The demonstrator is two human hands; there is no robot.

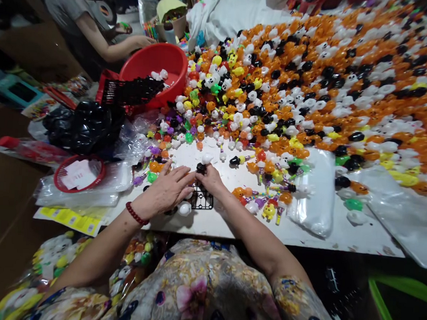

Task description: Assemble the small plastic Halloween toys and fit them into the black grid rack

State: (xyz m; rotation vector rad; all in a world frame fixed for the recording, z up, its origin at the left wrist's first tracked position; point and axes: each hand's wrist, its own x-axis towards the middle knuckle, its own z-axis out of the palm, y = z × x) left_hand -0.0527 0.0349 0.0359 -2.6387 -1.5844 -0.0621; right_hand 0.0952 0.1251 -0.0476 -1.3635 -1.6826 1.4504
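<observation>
Held a small black piece (201, 168) at the fingertips of the right hand (212, 180), with thumb and finger almost together around it. Had the left hand (166, 190) laid palm down just beside, fingers fairly straight and slightly parted, pointing toward the right hand. Could not tell of any hold beneath the left palm. Wore a red bracelet (137, 214) on the left wrist. Had a black grid (203, 198) on the white table (353, 240), between the hands, near the left fingertips. Had a white toy (207, 158) just beyond the right fingertips. Saw, right of the right hand, a cluster of small toys (269, 211), then a stack of plastic bags (315, 200). Saw, left of the left hand, a small red basket (99, 176) with paper inside. Saw, well beyond the hands, a big heap of toys (311, 96), mostly orange, and, farther left, a red tub (178, 63) near a co-worker's arm (109, 51).
</observation>
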